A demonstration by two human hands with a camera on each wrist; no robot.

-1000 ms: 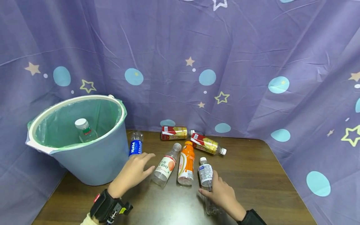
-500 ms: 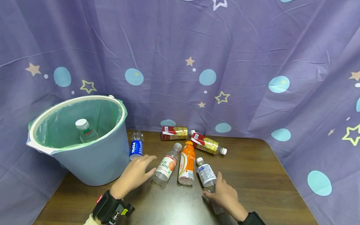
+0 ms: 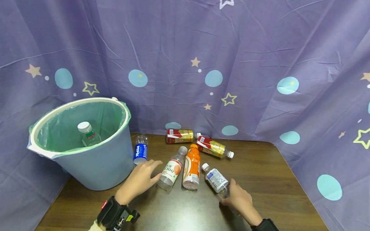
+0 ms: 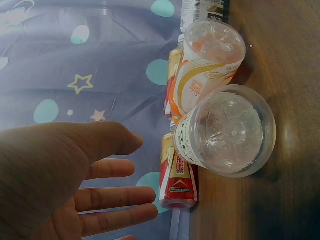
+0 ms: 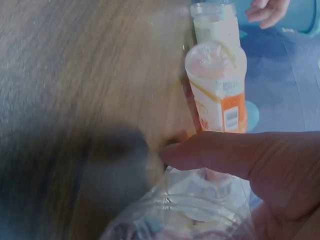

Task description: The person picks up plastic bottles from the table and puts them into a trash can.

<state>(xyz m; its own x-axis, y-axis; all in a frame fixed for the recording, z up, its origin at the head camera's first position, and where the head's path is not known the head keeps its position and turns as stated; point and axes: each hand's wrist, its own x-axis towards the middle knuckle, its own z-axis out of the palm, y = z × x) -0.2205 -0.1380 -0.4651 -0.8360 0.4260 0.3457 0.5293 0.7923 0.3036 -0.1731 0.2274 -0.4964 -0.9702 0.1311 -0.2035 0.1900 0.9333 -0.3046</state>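
My right hand (image 3: 241, 199) grips the lower part of a clear plastic bottle (image 3: 216, 180) with a white and blue label and a white cap. The bottle slants, cap end away to the left; its base is mostly hidden by the hand. In the right wrist view my thumb (image 5: 215, 152) lies across the clear plastic. My left hand (image 3: 140, 181) holds nothing, its fingers extended and spread. It hovers between a Pepsi bottle (image 3: 140, 151) and a C100 bottle (image 3: 172, 170). An orange-topped bottle (image 3: 192, 166) lies beside the C100 bottle.
A blue-grey bucket (image 3: 95, 173) with a green liner stands at the left, a white-capped bottle (image 3: 89, 134) inside. Two red and gold bottles (image 3: 180, 136) lie at the back of the wooden table (image 3: 268, 179), before a purple curtain (image 3: 173, 57).
My right hand has shifted right, swinging the clear bottle's lower end rightward so it slants more. My left hand has drifted slightly right, still empty.
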